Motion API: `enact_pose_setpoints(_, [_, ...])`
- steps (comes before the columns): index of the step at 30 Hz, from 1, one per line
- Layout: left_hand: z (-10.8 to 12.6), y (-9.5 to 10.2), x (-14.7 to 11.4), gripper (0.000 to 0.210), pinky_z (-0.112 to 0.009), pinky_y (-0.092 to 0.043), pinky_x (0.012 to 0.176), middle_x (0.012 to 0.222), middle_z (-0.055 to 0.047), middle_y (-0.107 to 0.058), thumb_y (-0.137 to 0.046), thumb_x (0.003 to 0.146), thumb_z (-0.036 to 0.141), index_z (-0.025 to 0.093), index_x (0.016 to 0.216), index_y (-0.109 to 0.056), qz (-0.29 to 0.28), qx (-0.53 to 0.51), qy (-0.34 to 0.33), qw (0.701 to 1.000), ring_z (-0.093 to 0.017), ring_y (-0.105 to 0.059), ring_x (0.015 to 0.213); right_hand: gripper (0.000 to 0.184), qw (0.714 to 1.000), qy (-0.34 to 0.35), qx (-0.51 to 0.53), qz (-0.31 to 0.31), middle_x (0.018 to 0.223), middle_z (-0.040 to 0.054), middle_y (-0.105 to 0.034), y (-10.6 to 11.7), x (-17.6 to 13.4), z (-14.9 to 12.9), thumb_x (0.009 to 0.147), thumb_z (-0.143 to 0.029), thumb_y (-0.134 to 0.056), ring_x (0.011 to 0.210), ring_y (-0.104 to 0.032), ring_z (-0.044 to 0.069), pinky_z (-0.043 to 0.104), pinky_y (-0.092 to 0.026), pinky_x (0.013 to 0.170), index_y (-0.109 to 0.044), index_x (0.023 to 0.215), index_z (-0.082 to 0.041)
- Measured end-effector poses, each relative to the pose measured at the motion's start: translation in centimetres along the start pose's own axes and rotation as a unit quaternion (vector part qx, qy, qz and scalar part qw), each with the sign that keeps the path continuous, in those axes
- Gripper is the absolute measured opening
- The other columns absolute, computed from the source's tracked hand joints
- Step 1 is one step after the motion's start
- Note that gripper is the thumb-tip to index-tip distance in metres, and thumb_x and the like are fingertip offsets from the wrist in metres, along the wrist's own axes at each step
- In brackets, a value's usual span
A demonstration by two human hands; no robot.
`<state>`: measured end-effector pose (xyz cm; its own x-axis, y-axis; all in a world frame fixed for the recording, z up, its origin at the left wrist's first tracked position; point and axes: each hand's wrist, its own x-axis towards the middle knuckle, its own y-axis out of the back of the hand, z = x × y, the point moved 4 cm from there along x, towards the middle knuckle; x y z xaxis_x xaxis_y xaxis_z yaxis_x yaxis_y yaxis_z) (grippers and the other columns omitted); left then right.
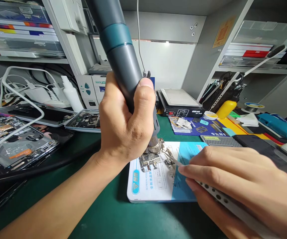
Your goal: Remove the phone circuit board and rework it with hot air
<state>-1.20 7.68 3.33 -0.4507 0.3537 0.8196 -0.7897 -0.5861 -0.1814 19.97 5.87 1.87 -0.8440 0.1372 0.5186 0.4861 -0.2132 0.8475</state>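
My left hand point(128, 119) is wrapped round the grey handle of a hot air gun point(119, 56) with a teal band. Its metal nozzle point(155, 145) points down at a small phone circuit board point(150, 160), just over it or touching it; I cannot tell which. The board lies on a white and blue box point(143, 196). From the right, my right hand point(228, 179) grips a pair of tweezers point(215, 192) with holes along the arm. The tweezer tips reach the board beside the nozzle, and the nozzle hides part of the board.
Opened phones point(21, 142) and a cable lie at left, near a white bottle point(71, 94). Behind stand a hot air station point(90, 89) and a heating plate point(180, 103). At right are a tool holder point(224, 89), a yellow bottle point(225, 109) and a blue tool point(280, 126).
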Motion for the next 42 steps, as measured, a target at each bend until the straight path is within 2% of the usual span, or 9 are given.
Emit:
enact_pose_setpoints(3, [-0.2, 0.0, 0.1, 0.016, -0.04, -0.041, 0.039, 0.057, 0.0, -0.054, -0.064, 0.084, 0.039, 0.025, 0.081, -0.057, 0.009, -0.003, -0.002, 1.0, -0.02, -0.054, 0.045, 0.032, 0.998, 0.004, 0.058, -0.038, 0.074, 0.0005, -0.058, -0.6, -0.5, 0.1, 0.086, -0.005, -0.062, 0.059, -0.045, 0.018, 0.036, -0.034, 0.049, -0.068, 0.114, -0.017])
enact_pose_setpoints(6, [-0.1, -0.1, 0.0, 0.015, -0.04, -0.042, 0.039, 0.057, 0.001, -0.055, -0.063, 0.086, 0.039, 0.026, 0.081, -0.057, 0.007, -0.003, -0.004, 1.0, -0.02, -0.054, 0.045, 0.038, 0.998, -0.004, 0.06, -0.034, 0.076, 0.001, -0.06, -0.7, -1.1, 0.2, 0.085, -0.003, -0.064, 0.061, -0.044, 0.019, 0.036, -0.034, 0.052, -0.068, 0.12, -0.017])
enact_pose_setpoints(12, [0.2, -0.1, -0.3, 0.012, -0.04, -0.043, 0.043, 0.059, 0.001, -0.054, -0.061, 0.09, 0.036, 0.026, 0.085, -0.056, -0.007, 0.008, 0.012, 1.0, -0.02, -0.054, 0.047, 0.026, 0.999, 0.002, 0.048, -0.024, 0.078, 0.0024, -0.063, -0.7, -1.1, -0.1, 0.091, -0.008, -0.06, 0.063, -0.049, 0.019, 0.036, -0.038, 0.053, -0.068, 0.114, -0.016])
enact_pose_setpoints(18, [0.6, -0.2, -0.3, 0.012, -0.04, -0.041, 0.042, 0.058, 0.002, -0.053, -0.061, 0.09, 0.034, 0.024, 0.086, -0.056, -0.006, 0.005, 0.002, 1.0, -0.019, -0.053, 0.046, 0.025, 0.999, 0.009, 0.026, -0.028, 0.083, 0.006, -0.07, -0.3, -0.6, 0.0, 0.095, -0.007, -0.049, 0.066, -0.06, 0.02, 0.035, -0.042, 0.053, -0.067, 0.111, -0.017])
enact_pose_setpoints(21, [0.6, -0.2, -0.4, 0.01, -0.04, -0.042, 0.043, 0.06, 0.001, -0.053, -0.061, 0.091, 0.031, 0.025, 0.086, -0.056, -0.004, 0.004, 0.004, 1.0, -0.019, -0.054, 0.047, 0.024, 0.999, 0.006, 0.032, -0.016, 0.077, 0.0041, -0.069, -0.1, -0.5, -0.1, 0.093, -0.005, -0.051, 0.061, -0.057, 0.019, 0.036, -0.04, 0.05, -0.067, 0.105, -0.018])
enact_pose_setpoints(27, [0.7, -0.1, -0.4, 0.009, -0.041, -0.042, 0.044, 0.061, 0.0, -0.056, -0.061, 0.091, 0.032, 0.024, 0.086, -0.057, -0.007, 0.005, 0.0, 1.0, -0.02, -0.055, 0.047, 0.027, 0.999, -0.003, 0.043, -0.026, 0.075, 0.0018, -0.063, -0.5, -0.9, -0.1, 0.089, -0.004, -0.058, 0.06, -0.049, 0.019, 0.037, -0.034, 0.05, -0.069, 0.11, -0.017])
enact_pose_setpoints(35, [0.1, -0.2, 0.0, 0.012, -0.041, -0.039, 0.038, 0.058, 0.0, -0.054, -0.064, 0.084, 0.036, 0.026, 0.082, -0.06, 0.01, -0.024, -0.01, 1.0, -0.021, -0.053, 0.045, 0.028, 0.998, -0.008, 0.048, -0.035, 0.074, 0.0006, -0.058, -0.6, -1.0, 0.2, 0.085, -0.002, -0.061, 0.061, -0.044, 0.018, 0.035, -0.036, 0.051, -0.069, 0.107, -0.017])
enact_pose_setpoints(42, [0.9, 0.0, -0.5, 0.01, -0.042, -0.042, 0.05, 0.061, -0.002, -0.052, -0.059, 0.089, 0.035, 0.026, 0.085, -0.06, 0.049, 0.019, 0.01, 0.999, -0.023, -0.054, 0.054, 0.024, 1.0, 0.0, 0.023, -0.014, 0.07, 0.0018, -0.06, -0.5, -0.5, -0.3, 0.089, -0.003, -0.058, 0.058, -0.046, 0.019, 0.036, -0.035, 0.05, -0.069, 0.106, -0.014])
